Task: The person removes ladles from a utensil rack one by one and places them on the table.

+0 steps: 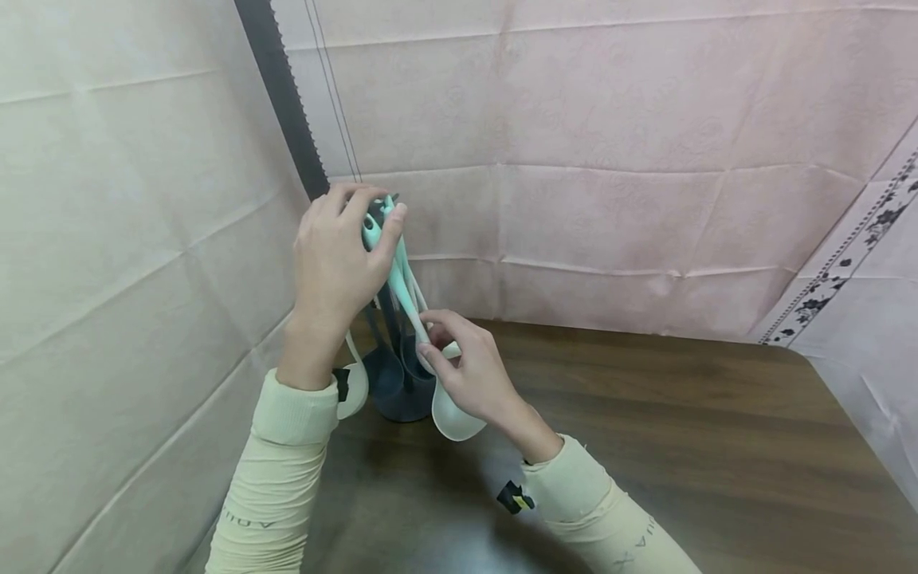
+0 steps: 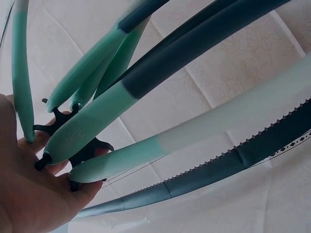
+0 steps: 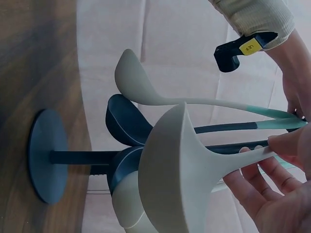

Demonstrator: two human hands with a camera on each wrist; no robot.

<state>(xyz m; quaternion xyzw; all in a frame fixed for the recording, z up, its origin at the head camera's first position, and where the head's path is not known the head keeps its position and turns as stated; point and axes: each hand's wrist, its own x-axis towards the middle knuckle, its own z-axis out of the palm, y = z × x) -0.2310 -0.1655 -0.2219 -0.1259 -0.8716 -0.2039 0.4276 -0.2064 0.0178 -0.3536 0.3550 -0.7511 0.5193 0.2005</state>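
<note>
A dark blue utensil stand (image 1: 405,408) stands upright, with several mint-handled kitchen utensils hanging from its hooks (image 2: 87,154). My left hand (image 1: 337,255) grips the top of this stand, fingers curled about the hooks among the handle ends. Lower down, my right hand (image 1: 466,367) pinches the pale neck of a white ladle (image 3: 165,170) between thumb and fingers. That ladle's mint handle reaches up to the hooks, where my left hand partly hides its end. Beside it hang dark blue ladles (image 3: 127,120) and a white spoon (image 3: 133,77).
The stand is on a brown wooden table (image 1: 645,430), close to the corner of cloth-covered walls (image 1: 610,159). A dark strip with a jagged edge (image 1: 287,104) runs up that corner. Small black devices (image 1: 515,498) are worn at both cuffs.
</note>
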